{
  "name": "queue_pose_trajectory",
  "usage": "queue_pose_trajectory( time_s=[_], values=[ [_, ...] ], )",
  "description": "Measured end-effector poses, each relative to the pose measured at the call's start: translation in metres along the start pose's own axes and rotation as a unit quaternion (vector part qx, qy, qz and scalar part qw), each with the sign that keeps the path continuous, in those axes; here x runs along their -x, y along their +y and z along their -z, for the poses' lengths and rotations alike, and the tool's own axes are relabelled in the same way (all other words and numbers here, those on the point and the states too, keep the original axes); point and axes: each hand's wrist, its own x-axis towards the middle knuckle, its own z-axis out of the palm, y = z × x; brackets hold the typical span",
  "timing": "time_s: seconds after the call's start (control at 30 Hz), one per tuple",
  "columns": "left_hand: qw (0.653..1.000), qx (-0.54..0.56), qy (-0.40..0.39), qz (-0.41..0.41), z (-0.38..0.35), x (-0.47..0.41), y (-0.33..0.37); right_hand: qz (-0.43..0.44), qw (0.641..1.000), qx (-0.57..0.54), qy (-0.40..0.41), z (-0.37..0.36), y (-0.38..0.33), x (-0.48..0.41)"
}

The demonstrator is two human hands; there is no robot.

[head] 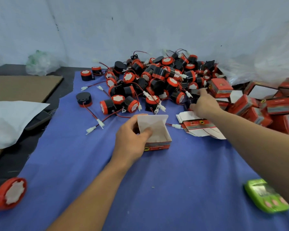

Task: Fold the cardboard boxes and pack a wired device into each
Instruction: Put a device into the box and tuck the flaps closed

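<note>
1. The open box [157, 135] stands on the blue cloth [90, 164] over the counter [63, 90]. Its mouth faces up, its lid flap is raised on the far side, and its red printed front faces the person. Its long axis runs left to right.
2. The left hand [132, 137] grips the box's left wall, thumb inside.
3. Beyond and right of the box, the right hand [205, 104] reaches out with fingers stretched and released, at the edge of the pile of wired devices [157, 77].
4. Flat box blanks [198, 129] lie just right of the box.
</note>
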Motion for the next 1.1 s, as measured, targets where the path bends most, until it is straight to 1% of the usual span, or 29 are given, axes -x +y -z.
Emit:
queue_pose_trajectory(
  time_s=[0.07, 0.17, 0.27, 0.33, 0.37, 0.43, 0.5, 0.57, 0.67, 0.73, 0.77, 0.87, 0.93, 1.0, 1.07, 1.1],
  values=[
    [1.0, -0.009, 0.001, -0.009, 0.0, 0.0, 0.0, 0.02, 1.0, 0.018, 0.011, 0.005, -0.001, 0.007],
    [1.0, -0.028, 0.004, -0.009, 0.001, 0.0, 0.002, 0.059, 0.996, -0.015, 0.059, 0.019, 0.001, 0.022],
    [0.999, -0.037, 0.024, 0.005, 0.001, 0.001, 0.0, 0.118, 0.986, -0.051, 0.102, 0.045, 0.005, 0.044],
    [0.998, -0.032, 0.05, 0.02, 0.002, 0.002, 0.0, 0.152, 0.981, -0.06, 0.1, 0.067, 0.008, 0.06],
    [0.997, -0.032, 0.065, 0.025, 0.003, 0.002, 0.001, 0.172, 0.98, -0.055, 0.079, 0.079, 0.009, 0.068],
    [0.995, -0.03, 0.086, 0.032, 0.004, 0.001, 0.001, 0.214, 0.975, -0.052, 0.008, 0.102, 0.01, 0.079],
    [0.993, -0.038, 0.106, 0.033, 0.005, 0.001, 0.002, 0.241, 0.964, -0.086, -0.074, 0.122, 0.012, 0.086],
    [0.989, -0.048, 0.134, 0.031, 0.006, 0.002, 0.003, 0.257, 0.951, -0.115, -0.128, 0.133, 0.016, 0.089],
    [0.98, -0.067, 0.186, 0.03, 0.006, 0.004, 0.005, 0.265, 0.935, -0.118, -0.202, 0.126, 0.018, 0.093],
    [0.969, -0.093, 0.226, 0.042, 0.008, 0.004, 0.005, 0.266, 0.922, -0.115, -0.256, 0.106, 0.016, 0.096],
    [0.962, -0.106, 0.248, 0.048, 0.01, 0.004, 0.005, 0.273, 0.918, -0.094, -0.27, 0.095, 0.013, 0.099],
    [0.946, -0.121, 0.295, 0.067, 0.017, -0.001, 0.001, 0.334, 0.907, 0.011, -0.257, 0.063, 0.001, 0.105],
    [0.944, -0.103, 0.302, 0.08, 0.021, -0.005, -0.002, 0.341, 0.909, 0.007, -0.239, 0.047, -0.002, 0.11],
    [0.95, -0.092, 0.285, 0.088, 0.02, -0.008, -0.004, 0.319, 0.926, 0.004, -0.2, 0.033, -0.002, 0.115],
    [0.955, -0.096, 0.268, 0.085, 0.019, -0.007, -0.006, 0.269, 0.956, -0.005, -0.121, 0.019, 0.001, 0.121],
    [0.956, -0.096, 0.264, 0.081, 0.018, -0.007, -0.005, 0.227, 0.97, -0.04, -0.073, 0.015, 0.002, 0.126]
  ],
)
